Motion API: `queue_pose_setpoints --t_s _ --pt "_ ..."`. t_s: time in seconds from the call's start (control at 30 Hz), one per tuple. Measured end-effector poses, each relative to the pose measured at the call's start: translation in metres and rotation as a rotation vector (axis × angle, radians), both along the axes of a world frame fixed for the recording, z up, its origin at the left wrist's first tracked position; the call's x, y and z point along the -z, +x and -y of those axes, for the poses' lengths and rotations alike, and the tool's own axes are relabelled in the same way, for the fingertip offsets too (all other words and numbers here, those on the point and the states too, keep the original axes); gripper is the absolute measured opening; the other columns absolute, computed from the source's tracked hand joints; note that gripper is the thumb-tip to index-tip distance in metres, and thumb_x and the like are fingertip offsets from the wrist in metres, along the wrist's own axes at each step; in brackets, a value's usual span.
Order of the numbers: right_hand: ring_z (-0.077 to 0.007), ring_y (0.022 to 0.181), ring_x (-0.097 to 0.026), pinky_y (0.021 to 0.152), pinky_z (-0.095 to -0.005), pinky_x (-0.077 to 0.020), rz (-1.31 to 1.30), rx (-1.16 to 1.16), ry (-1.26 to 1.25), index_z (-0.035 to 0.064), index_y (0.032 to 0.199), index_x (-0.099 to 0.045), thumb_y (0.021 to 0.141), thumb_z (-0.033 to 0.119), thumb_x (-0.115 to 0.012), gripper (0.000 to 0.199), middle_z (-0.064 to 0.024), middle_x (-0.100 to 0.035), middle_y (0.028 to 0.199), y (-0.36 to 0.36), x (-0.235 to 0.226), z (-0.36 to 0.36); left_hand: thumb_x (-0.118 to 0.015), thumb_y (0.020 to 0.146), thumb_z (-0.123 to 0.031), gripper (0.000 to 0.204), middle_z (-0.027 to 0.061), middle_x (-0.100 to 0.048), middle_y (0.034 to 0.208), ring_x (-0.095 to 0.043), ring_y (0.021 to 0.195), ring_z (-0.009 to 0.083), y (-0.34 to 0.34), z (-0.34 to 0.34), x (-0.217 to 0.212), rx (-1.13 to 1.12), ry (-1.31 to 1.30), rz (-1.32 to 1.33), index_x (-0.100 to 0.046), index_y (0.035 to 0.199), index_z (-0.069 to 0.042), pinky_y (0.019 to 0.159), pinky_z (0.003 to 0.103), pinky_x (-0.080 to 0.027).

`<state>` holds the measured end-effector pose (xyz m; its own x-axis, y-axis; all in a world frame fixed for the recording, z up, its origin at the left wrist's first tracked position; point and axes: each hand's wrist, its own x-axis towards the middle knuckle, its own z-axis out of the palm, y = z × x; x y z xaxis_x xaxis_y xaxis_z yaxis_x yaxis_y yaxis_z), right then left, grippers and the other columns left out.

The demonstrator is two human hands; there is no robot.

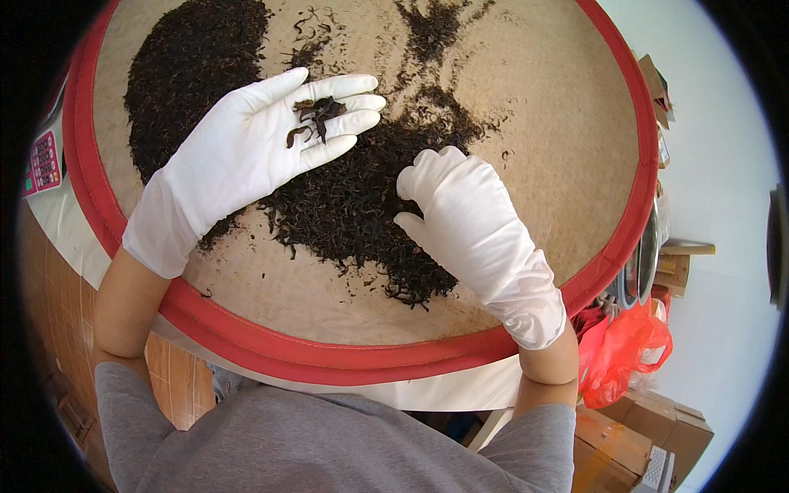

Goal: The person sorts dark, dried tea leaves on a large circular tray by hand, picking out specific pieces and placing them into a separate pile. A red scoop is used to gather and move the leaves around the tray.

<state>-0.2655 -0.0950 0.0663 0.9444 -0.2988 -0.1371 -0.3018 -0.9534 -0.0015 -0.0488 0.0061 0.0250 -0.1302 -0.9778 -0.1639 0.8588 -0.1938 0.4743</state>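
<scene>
My left hand (pixel 263 131), in a white glove, is palm up with its fingers stretched out. A few large dark dried leaves (pixel 320 111) lie loose across its fingers. In a matching white glove, my right hand (pixel 464 209) hovers low at the right side of the middle heap of dark dried tea leaves (pixel 345 205). Its fingers curl inward, with the thumb a little apart from the index finger. Whatever sits inside that curl is hidden. Both hands are over a large round tan tray (pixel 567 148) with a red cloth rim.
A bigger heap of tea leaves (pixel 193 66) lies at the tray's far left, and a small one (pixel 431 33) at the far side. A pink calculator-like device (pixel 43 164) is at left. Right of the tray are a red plastic bag (pixel 629 349) and cardboard boxes (pixel 649 423).
</scene>
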Motion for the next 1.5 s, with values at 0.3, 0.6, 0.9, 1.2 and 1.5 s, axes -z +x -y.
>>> queue_pose_setpoints --t_s 0.3,0.6,0.9,1.2,1.5 --pt "-0.0223 0.078 -0.059 0.073 -0.0341 -0.0499 0.206 0.140 0.395 0.0051 0.092 -0.062 0.081 0.008 -0.069 0.013 -0.0069 -0.059 0.078 -0.009 -0.007 0.019 -0.033 0.108 -0.028 0.053 0.0209 -0.043 0.147 -0.051 0.131 0.0241 0.000 0.001 -0.003 -0.036 0.015 -0.014 -0.032 0.148 0.007 0.107 0.035 -0.047" --pt "-0.0191 0.071 -0.060 0.069 -0.0322 -0.0498 0.401 0.230 0.952 -0.0008 0.103 -0.064 0.100 0.019 -0.056 0.021 -0.0086 -0.062 0.077 -0.012 -0.014 0.035 -0.031 0.108 -0.033 0.057 0.0197 -0.048 0.144 -0.054 0.125 0.0225 -0.005 0.001 -0.002 0.091 0.037 -0.066 -0.033 0.147 0.007 0.104 0.034 -0.047" --pt "-0.0106 0.077 -0.057 0.073 -0.0236 -0.0488 0.616 0.283 0.905 -0.0005 0.113 -0.065 0.100 0.012 -0.057 0.019 -0.0047 -0.064 0.089 0.011 -0.011 0.005 -0.036 0.107 -0.036 0.057 0.0191 -0.052 0.133 -0.052 0.124 0.0266 -0.016 -0.002 0.007 0.182 0.073 -0.075 -0.038 0.142 0.008 0.109 0.043 -0.042" --pt "-0.0295 0.081 -0.066 0.077 -0.0348 -0.0526 0.389 0.359 0.540 0.0036 0.097 -0.069 0.087 0.008 -0.066 0.011 -0.0138 -0.068 0.087 -0.010 -0.021 0.039 -0.025 0.108 -0.029 0.055 0.0208 -0.041 0.149 -0.047 0.133 0.0242 -0.002 0.001 -0.003 0.083 0.025 -0.130 -0.029 0.149 0.008 0.110 0.034 -0.040" --pt "-0.0291 0.089 -0.057 0.079 -0.0398 -0.0494 0.247 -0.120 0.118 0.0111 0.090 -0.067 0.072 0.008 -0.076 0.020 -0.0074 -0.058 0.093 0.003 0.007 0.013 -0.035 0.107 -0.026 0.054 0.0219 -0.040 0.149 -0.044 0.136 0.0267 0.002 0.005 -0.001 -0.023 0.052 -0.125 -0.030 0.148 0.009 0.114 0.036 -0.037"
